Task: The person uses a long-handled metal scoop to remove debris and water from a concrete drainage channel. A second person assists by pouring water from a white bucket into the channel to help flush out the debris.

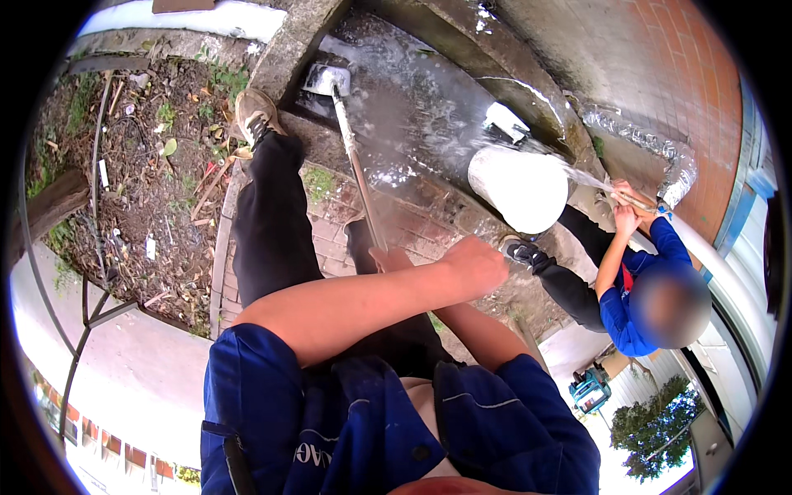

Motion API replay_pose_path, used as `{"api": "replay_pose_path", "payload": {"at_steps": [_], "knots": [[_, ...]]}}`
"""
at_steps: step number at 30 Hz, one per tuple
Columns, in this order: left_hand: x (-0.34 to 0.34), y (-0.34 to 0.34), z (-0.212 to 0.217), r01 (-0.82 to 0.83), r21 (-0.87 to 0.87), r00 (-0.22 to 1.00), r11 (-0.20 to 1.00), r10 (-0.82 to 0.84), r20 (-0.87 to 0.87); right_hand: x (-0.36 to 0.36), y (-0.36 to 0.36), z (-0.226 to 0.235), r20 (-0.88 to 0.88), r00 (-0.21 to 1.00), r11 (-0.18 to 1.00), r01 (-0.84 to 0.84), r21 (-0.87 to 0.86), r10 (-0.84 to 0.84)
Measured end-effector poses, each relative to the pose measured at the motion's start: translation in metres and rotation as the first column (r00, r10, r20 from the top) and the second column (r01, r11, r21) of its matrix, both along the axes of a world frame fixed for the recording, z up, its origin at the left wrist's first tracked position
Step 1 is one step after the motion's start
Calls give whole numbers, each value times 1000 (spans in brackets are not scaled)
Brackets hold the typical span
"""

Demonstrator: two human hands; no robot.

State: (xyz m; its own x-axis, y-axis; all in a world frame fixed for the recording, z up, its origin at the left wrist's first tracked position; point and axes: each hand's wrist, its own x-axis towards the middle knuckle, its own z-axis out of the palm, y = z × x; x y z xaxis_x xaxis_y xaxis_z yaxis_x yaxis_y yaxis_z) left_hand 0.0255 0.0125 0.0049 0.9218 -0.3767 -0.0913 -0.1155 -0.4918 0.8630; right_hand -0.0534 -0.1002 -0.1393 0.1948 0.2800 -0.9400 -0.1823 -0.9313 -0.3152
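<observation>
My right hand point(393, 260) is closed round the upper end of a long wooden handle, partly behind my left forearm. The handle belongs to what looks like a shovel point(352, 148), streaked with white. Its flat, white-smeared blade point(326, 79) rests at the far end of a wet concrete channel point(396, 91). Crossing over my right arm, my left hand point(476, 268) makes a fist to the right of the handle; whatever it may hold is hidden. A large white bucket point(520, 190) lies tilted beside the channel, right of my hands.
At the right, another person point(652, 289) in blue grips a hose point(631, 198) spraying water toward the bucket. A white-covered object point(506, 122) sits in the channel. Concrete curbs point(301, 49) edge it, and a soil bed point(148, 198) with litter lies left of my foot point(257, 115).
</observation>
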Motion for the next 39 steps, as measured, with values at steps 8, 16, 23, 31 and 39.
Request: {"api": "replay_pose_path", "payload": {"at_steps": [8,16,23,31,39], "knots": [[-5,-4,-3,-16,-2,1000,1000,16,-26,29,-1,64,-19,974,968,220,-124,-224],[-1,-4,2,6,39,999,999,-5,-39,50,-12,97,103,991,979,105,-172,-88],[-3,-8,-6,19,45,999,999,-17,-34,37,-29,96,104,989,979,117,-165,-101],[-5,-6,-7,13,1,999,1000,-13,-34,28,-31,95,94,991,982,112,-154,-98],[-5,-7,-7,10,6,999,1000,-10,-41,23,-30,93,92,992,984,100,-147,-87]]}}
